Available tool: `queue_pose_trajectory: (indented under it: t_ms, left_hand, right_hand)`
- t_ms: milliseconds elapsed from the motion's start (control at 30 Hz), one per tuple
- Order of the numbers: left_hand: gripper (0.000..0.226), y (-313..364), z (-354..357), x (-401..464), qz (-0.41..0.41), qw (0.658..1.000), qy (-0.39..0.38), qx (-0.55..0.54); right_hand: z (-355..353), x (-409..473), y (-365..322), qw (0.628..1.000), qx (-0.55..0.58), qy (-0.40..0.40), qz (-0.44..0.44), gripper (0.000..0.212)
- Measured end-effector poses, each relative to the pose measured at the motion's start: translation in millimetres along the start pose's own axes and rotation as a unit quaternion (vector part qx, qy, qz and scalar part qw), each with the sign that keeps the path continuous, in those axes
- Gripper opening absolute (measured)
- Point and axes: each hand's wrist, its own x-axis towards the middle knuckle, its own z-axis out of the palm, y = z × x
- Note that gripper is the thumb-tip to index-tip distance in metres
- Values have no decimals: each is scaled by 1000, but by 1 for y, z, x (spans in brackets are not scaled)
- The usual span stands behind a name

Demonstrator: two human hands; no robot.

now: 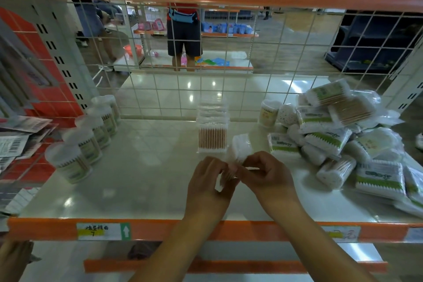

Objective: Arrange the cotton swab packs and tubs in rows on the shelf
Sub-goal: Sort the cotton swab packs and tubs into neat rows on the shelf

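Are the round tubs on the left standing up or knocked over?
Standing up. The tubs form a row along the shelf, lids on top, bases down.

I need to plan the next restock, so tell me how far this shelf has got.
Done: a row of tubs lines the left side, and a row of clear packs runs back from mid-shelf. In hand: left hand and right hand both pinch one small pack just in front of that row. Left: the jumbled pile on the right, the bulk of the stock, is unsorted.
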Motion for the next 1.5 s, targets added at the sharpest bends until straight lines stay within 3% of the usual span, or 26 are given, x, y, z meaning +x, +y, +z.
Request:
queue_pose_trajectory:
  t_ms: [167, 300, 500, 667, 967, 1100, 1267, 1400, 1500]
  left_hand:
    - [19, -2, 4, -8, 62, 998, 22, 23]
    - [21, -2, 7, -11, 88, 995, 38, 15]
    - [27, -10, 5, -16, 107, 991, -48, 57]
    - [23, -28, -9, -2, 79, 987, -85, 114]
    - [24, -63, -19, 23, -27, 982, -112, 151]
    - [30, -73, -15, 26, -99, 976, -130, 141]
    - [31, -73, -13, 27, -124, 971, -152, 135]
    - [38, -74, -14, 25, -137, 968, -158, 141]
    - [40, -75, -12, 24, -136, 968, -149, 146]
  right_hand:
    - [1, 3, 0, 999, -40, 21, -12, 32]
    - [0, 2, 1, 999, -46, 26, -12, 26]
    - [0, 4, 2, 992, -86, -8, -93, 14]
    - [-3, 28, 12, 972, -160, 11, -174, 18]
    - [11, 82, 16, 959, -247, -12, -136, 24]
    - [25, 92, 16, 959, -244, -41, -136, 20]
    - [44, 100, 29, 966, -225, -28, -127, 14]
    - [51, 91, 39, 985, -140, 3, -98, 40]
    - [55, 84, 52, 987, -140, 9, -83, 33]
